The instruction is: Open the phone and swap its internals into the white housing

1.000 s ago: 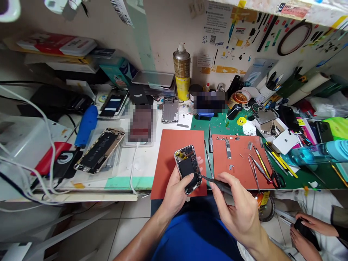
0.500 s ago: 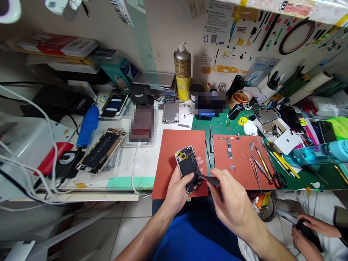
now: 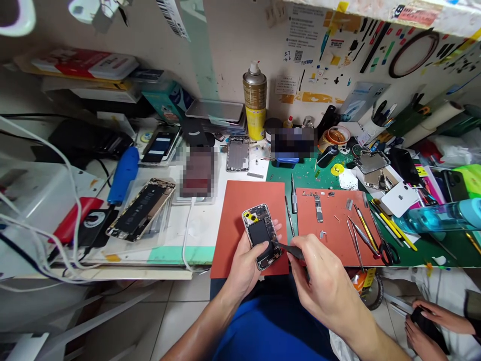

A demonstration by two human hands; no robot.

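Note:
An opened phone with its inner parts showing is tilted over the left red mat. My left hand is closed round it, thumb on the near part of the phone and fingertips showing at its right edge. Between the thumb and fingers of my right hand is a dark thin tool, whose tip meets the right edge of the phone. On the right red mat lie a narrow circuit board and small metal parts.
Tweezers, scissors and yellow pens lie at the right, beside a blue bottle. A spray can stands at the back. Another opened phone and white cables are on the left. Another person's hands show at the lower right.
The whole view has shifted slightly. Both hands keep their holds, and the tool tip remains at the phone's right edge.

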